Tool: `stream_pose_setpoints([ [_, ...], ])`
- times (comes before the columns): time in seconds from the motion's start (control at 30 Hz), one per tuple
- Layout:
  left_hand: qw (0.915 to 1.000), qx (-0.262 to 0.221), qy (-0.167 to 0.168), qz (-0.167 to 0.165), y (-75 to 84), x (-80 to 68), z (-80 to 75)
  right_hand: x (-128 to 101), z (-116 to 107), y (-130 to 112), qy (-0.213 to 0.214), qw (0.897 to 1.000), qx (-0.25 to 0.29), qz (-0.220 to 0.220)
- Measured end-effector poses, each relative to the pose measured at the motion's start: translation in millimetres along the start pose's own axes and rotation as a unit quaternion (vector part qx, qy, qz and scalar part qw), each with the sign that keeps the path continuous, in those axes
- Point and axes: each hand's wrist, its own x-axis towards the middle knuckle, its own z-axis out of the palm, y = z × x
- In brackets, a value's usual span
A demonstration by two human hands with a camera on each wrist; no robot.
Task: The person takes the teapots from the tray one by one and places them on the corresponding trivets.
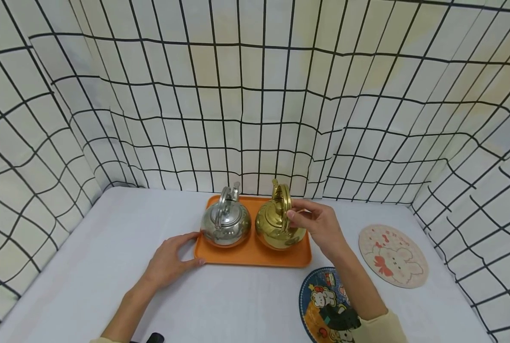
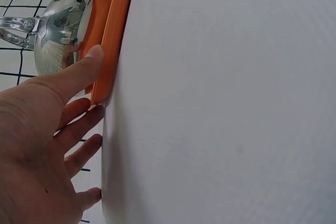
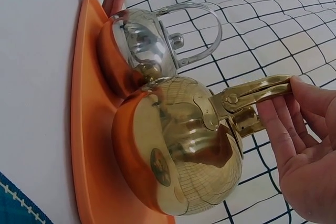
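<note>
On an orange tray (image 1: 255, 258) stand two shiny round metal teapots side by side, a silver teapot (image 1: 226, 224) at left and a gold teapot (image 1: 276, 226) at right. My right hand (image 1: 319, 226) pinches the gold teapot's raised handle (image 3: 262, 88) between thumb and fingers. The gold teapot's base stays close over the tray. At the tray's front left corner, my left hand (image 1: 171, 259) holds the rim, its thumb (image 2: 93, 59) over the edge and its fingers along the outer side. The silver teapot's handle (image 3: 218, 30) also stands up.
A round beige mat (image 1: 394, 257) with a rabbit picture lies to the right on the white table (image 1: 87, 247). Partly under my right forearm is a round blue mat (image 1: 312, 286) with cartoon figures. Black-grid netting over pale sheets (image 1: 220, 105) rises behind and at both sides.
</note>
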Motion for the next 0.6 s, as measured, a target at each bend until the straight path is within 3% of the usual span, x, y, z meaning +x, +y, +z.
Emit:
stream_pose_setpoints([
  [0.6,0.9999,-0.01,0.004,0.0,-1.0,-0.3,1.0,-4,-14,-4,0.018,1.0,0.011,0.0],
])
